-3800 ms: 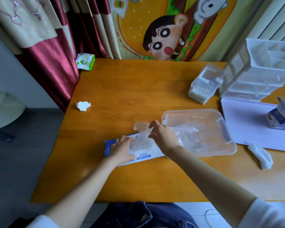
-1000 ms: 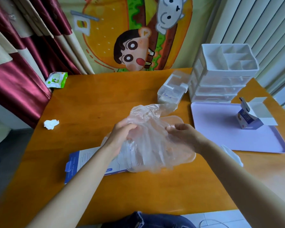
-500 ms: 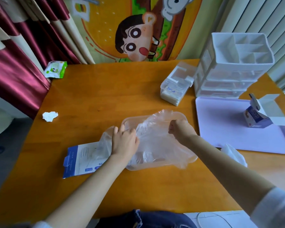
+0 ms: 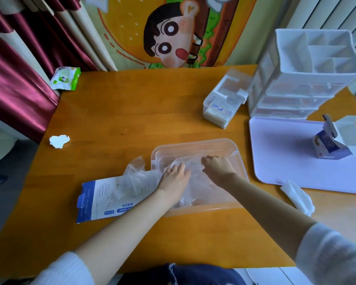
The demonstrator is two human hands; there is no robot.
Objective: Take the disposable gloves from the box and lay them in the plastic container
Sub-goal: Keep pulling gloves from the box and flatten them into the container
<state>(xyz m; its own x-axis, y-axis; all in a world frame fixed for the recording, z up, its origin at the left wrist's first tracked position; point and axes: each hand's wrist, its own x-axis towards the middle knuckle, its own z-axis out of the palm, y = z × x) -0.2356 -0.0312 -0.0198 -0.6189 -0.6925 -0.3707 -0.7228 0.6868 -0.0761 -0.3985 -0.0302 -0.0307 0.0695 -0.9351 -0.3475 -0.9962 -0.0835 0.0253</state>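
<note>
The bundle of disposable gloves (image 4: 195,188), held in the air a second ago, now lies inside the plastic container (image 4: 193,143), so this batch looks nearly laid. The left hand (image 4: 174,177) presses it with straight fingers, while the right hand (image 4: 217,168) curls its fingers onto the far edge. The clear film hides the exact pinch, and more of it spills from the box (image 4: 95,200) just to the left.

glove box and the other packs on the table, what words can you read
"结实耐用": on the glove box, below the hand drawing.
Blue badges under that line, and the box's blue edge strip: too small to read.
Small carton and green pack: print blurred, unreadable.
</note>
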